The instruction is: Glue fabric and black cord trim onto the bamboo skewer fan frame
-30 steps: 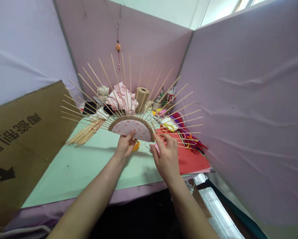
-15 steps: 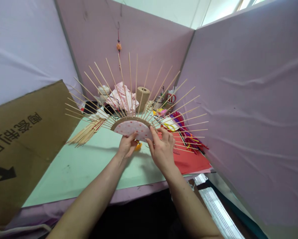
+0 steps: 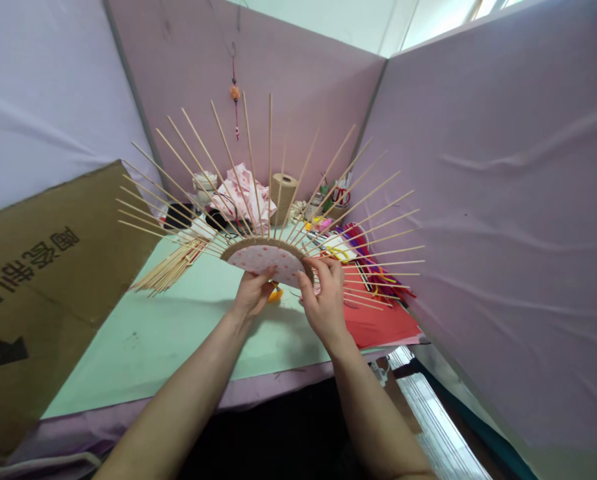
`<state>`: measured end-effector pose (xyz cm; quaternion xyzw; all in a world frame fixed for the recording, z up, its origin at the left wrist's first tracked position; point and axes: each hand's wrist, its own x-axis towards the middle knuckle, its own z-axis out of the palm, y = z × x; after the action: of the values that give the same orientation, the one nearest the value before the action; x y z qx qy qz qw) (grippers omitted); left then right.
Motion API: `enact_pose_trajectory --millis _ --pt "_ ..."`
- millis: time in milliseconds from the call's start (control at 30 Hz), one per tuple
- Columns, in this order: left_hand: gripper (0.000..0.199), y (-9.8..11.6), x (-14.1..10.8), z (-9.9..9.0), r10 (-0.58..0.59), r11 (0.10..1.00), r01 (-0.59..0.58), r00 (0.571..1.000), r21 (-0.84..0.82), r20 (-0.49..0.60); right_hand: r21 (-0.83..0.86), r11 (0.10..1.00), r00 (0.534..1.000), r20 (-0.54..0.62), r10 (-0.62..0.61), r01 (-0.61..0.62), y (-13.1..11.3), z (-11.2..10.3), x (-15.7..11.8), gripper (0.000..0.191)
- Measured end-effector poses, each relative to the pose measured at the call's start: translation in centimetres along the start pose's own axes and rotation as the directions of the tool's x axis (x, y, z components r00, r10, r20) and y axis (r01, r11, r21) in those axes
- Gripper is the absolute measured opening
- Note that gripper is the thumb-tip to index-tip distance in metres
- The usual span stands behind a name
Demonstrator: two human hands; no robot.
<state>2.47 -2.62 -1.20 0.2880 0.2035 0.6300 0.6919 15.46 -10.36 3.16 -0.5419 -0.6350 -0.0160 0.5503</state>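
Above the table I hold a half-round piece (image 3: pixel 263 257) covered in pale pink dotted fabric, with a brown rim. Thin wooden sticks (image 3: pixel 198 143) fan outward from its curved edge like rays. My left hand (image 3: pixel 252 292) pinches the lower straight edge near the middle, thumb on the fabric face. At the right end, my right hand (image 3: pixel 324 293) grips the rim, its thumb and fingers closed around the edge near the lowest right sticks. The fingers behind the piece are hidden. A small orange object (image 3: pixel 275 293) shows partly below it, on the table.
A bundle of loose sticks (image 3: pixel 171 270) lies at left beside a leaning cardboard sheet (image 3: pixel 53 280). Behind are crumpled pink dotted fabric (image 3: pixel 243 193) and a brown cord spool (image 3: pixel 283 197). At right, red paper (image 3: pixel 378 323) and colourful pipe cleaners (image 3: pixel 378 280) lie by the partition wall.
The half-round piece has tilted slightly, and its stick tips reach wider and higher on the left. My right hand has shifted a little on the rim; my left hand keeps its hold.
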Motion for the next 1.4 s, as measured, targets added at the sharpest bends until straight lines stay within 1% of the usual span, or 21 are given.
enact_pose_trajectory --millis 67,100,167,200,300,367,467,567,633,767,833,900,967,1000,1067,1167,1300,1400 --pt "0.04 -0.2 0.1 -0.1 -0.012 1.0 0.012 1.0 -0.003 -0.023 0.076 0.997 0.999 -0.053 -0.001 0.005 0.3 0.1 -0.3 0.026" --pt "0.04 -0.3 0.1 -0.1 -0.02 1.0 0.019 0.999 -0.01 -0.028 0.082 0.996 0.996 -0.091 -0.009 0.017 0.5 0.1 -0.6 0.027" --pt "0.041 -0.5 0.2 -0.1 -0.027 0.999 0.026 0.999 -0.029 -0.025 0.017 0.998 0.987 -0.15 -0.064 0.067 0.9 0.4 -1.0 0.029" --pt "0.041 -0.5 0.1 -0.1 -0.028 0.999 0.027 0.999 -0.037 -0.024 -0.037 0.995 0.982 -0.162 -0.102 0.097 1.0 0.5 -1.2 0.031" --pt "0.041 -0.4 0.0 0.1 -0.031 0.999 0.03 0.999 -0.035 -0.033 -0.167 0.971 0.97 -0.143 -0.195 0.171 1.1 0.9 -1.5 0.038" --pt "0.042 -0.3 -0.1 0.3 -0.033 0.999 0.032 0.999 -0.025 -0.037 -0.205 0.959 0.967 -0.125 -0.222 0.194 1.1 1.1 -1.5 0.041" --pt "0.043 -0.3 -0.3 0.5 -0.034 0.999 0.034 0.999 -0.017 -0.029 -0.229 0.953 0.968 -0.107 -0.228 0.199 0.9 1.2 -1.3 0.042" --pt "0.042 -0.4 -0.4 0.5 -0.03 0.999 0.03 0.999 -0.012 -0.031 -0.225 0.96 0.977 -0.092 -0.19 0.166 0.9 1.3 -1.3 0.042" --pt "0.041 -0.5 -0.4 0.5 -0.026 1.0 0.026 0.999 -0.012 -0.036 -0.182 0.975 0.983 -0.102 -0.15 0.13 0.8 1.3 -1.3 0.04" --pt "0.041 -0.5 -0.3 0.3 -0.039 0.999 0.039 0.999 -0.011 -0.034 -0.032 0.998 0.988 -0.145 -0.055 0.051 0.6 1.3 -1.1 0.032" --pt "0.042 -0.6 -0.3 0.2 -0.05 0.999 0.049 0.998 -0.014 -0.031 0.062 0.998 0.992 -0.125 0.001 0.007 0.5 1.1 -1.1 0.03" --pt "0.041 -0.7 -0.2 0.2 -0.052 0.998 0.052 0.998 -0.024 -0.037 0.161 0.987 0.994 -0.098 0.038 -0.021 0.4 1.0 -1.1 0.032" --pt "0.04 -0.8 -0.2 0.2 -0.055 0.998 0.054 0.997 -0.033 -0.047 0.189 0.982 0.993 -0.112 0.025 -0.004 0.5 0.8 -1.3 0.037" --pt "0.04 -0.8 -0.2 0.2 -0.059 0.998 0.057 0.997 -0.034 -0.048 0.163 0.986 0.991 -0.132 0.001 0.021 0.5 0.8 -1.4 0.038" --pt "0.041 -0.8 -0.2 0.2 -0.064 0.998 0.062 0.997 -0.031 -0.048 0.059 0.995 0.985 -0.158 -0.071 0.081 0.7 0.9 -1.5 0.039" --pt "0.044 -0.8 -0.2 0.2 -0.057 0.998 0.056 0.997 -0.025 -0.042 -0.088 0.986 0.98 -0.13 -0.152 0.141 0.8 1.3 -1.6 0.041" --pt "0.043 -0.6 -0.3 0.3 -0.051 0.999 0.051 0.998 -0.005 -0.033 -0.169 0.973 0.982 -0.078 -0.17 0.155 0.7 1.7 -1.3 0.042" --pt "0.045 -0.6 -0.5 0.4 -0.049 0.998 0.049 0.998 0.027 -0.025 -0.213 0.963 0.979 -0.086 -0.185 0.164 0.6 1.6 -0.9 0.039"
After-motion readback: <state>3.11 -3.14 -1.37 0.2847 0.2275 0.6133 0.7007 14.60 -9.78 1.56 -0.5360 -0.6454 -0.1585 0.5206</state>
